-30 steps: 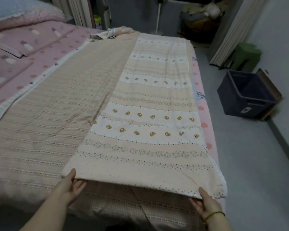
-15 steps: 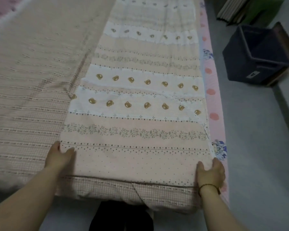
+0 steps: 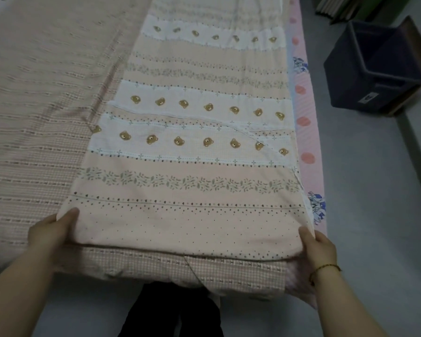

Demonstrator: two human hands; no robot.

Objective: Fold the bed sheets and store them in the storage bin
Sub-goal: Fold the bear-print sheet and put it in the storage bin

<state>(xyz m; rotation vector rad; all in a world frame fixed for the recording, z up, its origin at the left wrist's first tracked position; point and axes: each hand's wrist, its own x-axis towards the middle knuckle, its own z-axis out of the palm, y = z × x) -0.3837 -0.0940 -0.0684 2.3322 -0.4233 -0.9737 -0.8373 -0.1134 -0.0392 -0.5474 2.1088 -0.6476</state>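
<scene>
Now my left hand and right hand pinch the lower corners of the sheet, mid-fold. Next, I'd probably carry them up-frame evenly.

The storage bin label is illegible.

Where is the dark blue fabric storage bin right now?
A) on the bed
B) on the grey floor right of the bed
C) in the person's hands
B: the dark blue fabric storage bin stands on the grey floor right of the bed, while the left hand and right hand grip the near corners of the peach bear-print bed sheet.
</scene>
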